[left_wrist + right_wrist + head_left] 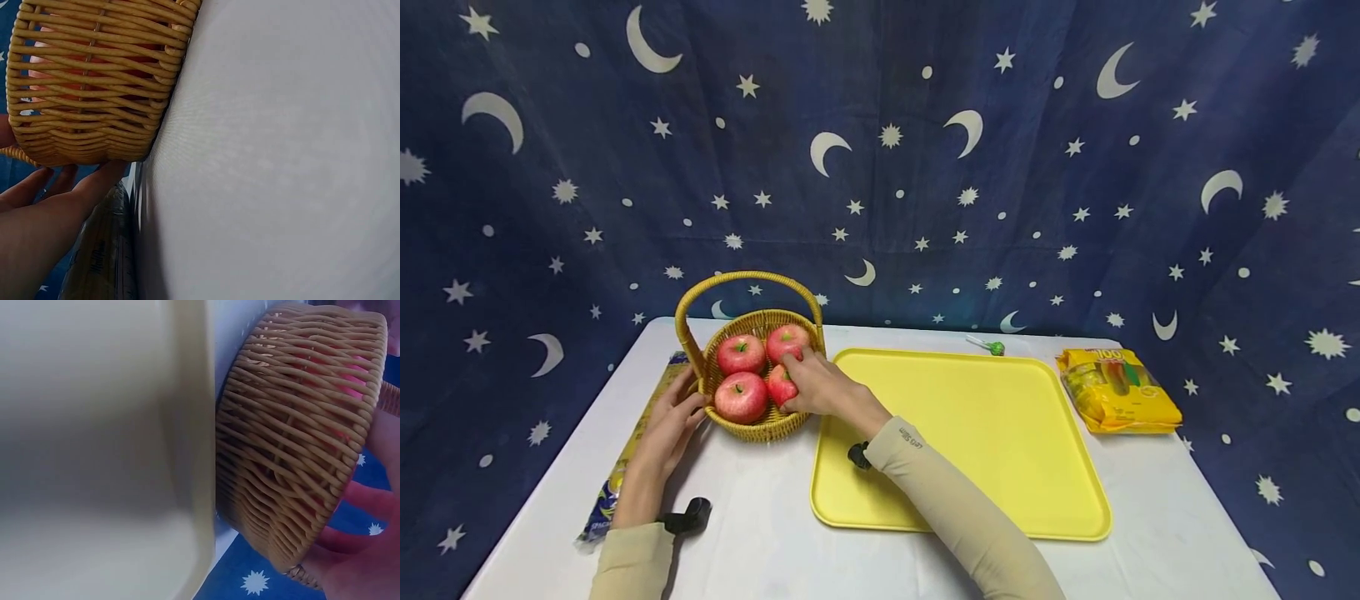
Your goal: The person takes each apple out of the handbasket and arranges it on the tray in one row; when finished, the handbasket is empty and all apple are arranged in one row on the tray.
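Observation:
A round wicker basket (767, 429) with a tall arched handle stands at the table's back left and holds several red apples (741, 354). My right hand (827, 387) reaches over the basket's right rim, its fingers and thumb around the lower-right apple (781, 385), which they partly cover. Against the left side of the basket rests my left hand (662, 425), with relaxed fingers touching the wall near the rim. In the left wrist view its fingers (94, 184) lie along the outside of the weave. The right wrist view shows the basket (300, 425) beside my right hand (369, 550).
A yellow tray (970, 442) lies right of the basket, close to it. Behind the tray is a green lollipop (996, 347). A yellow candy bag (1116, 392) sits at the right edge. A long flat packet (602, 500) lies along the left edge, beside my left forearm.

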`<state>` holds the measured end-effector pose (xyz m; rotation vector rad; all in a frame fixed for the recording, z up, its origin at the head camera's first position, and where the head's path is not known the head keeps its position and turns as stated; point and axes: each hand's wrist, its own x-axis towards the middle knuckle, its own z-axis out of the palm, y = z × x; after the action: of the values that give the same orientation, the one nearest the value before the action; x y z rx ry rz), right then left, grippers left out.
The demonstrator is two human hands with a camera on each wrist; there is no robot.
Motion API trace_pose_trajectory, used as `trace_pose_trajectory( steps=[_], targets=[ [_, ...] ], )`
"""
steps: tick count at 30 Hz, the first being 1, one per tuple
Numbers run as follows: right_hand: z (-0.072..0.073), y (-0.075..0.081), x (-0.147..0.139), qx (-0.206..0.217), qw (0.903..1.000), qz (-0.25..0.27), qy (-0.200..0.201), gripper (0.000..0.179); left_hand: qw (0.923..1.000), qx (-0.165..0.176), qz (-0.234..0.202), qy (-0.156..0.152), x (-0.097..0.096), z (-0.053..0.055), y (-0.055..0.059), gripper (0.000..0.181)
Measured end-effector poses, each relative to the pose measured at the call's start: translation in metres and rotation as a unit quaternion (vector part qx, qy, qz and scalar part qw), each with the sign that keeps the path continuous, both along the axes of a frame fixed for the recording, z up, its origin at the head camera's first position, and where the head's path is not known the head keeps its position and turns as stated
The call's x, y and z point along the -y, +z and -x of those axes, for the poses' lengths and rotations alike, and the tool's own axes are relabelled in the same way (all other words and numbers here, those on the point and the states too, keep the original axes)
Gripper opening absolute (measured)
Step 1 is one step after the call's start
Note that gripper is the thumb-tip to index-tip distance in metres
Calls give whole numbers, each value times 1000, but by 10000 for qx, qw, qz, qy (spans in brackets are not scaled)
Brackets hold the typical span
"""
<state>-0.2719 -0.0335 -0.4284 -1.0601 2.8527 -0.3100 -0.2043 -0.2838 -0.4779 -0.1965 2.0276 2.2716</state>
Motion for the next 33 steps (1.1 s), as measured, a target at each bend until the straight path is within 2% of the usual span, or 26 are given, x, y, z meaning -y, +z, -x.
trace_pose_trajectory(
  steps=[9,15,20,23,26,29,33],
  targets=[
    [0,-5,-4,-159,9999,-23,20,62,9999,94,145,-4,-1,-1,1,78],
    [-1,-8,-8,-486,9986,191,60,56,9998,113,142,32,-2,-1,3,78],
    [-2,-9,-11,-676,9968,406,125,58,9998,117,162,24,-3,-1,3,78],
    [-4,-10,-15,-754,9940,765,224,60,9998,128,159,42,-3,-1,3,78],
    [-6,-12,-20,-780,9872,1345,347,62,9997,169,162,63,-3,0,3,78],
    [-8,-13,-26,-647,9766,2002,452,64,9996,209,182,100,-3,0,3,78],
    [-11,-13,-37,-258,9577,2816,529,67,9998,117,180,61,-5,1,3,78]
  ],
)
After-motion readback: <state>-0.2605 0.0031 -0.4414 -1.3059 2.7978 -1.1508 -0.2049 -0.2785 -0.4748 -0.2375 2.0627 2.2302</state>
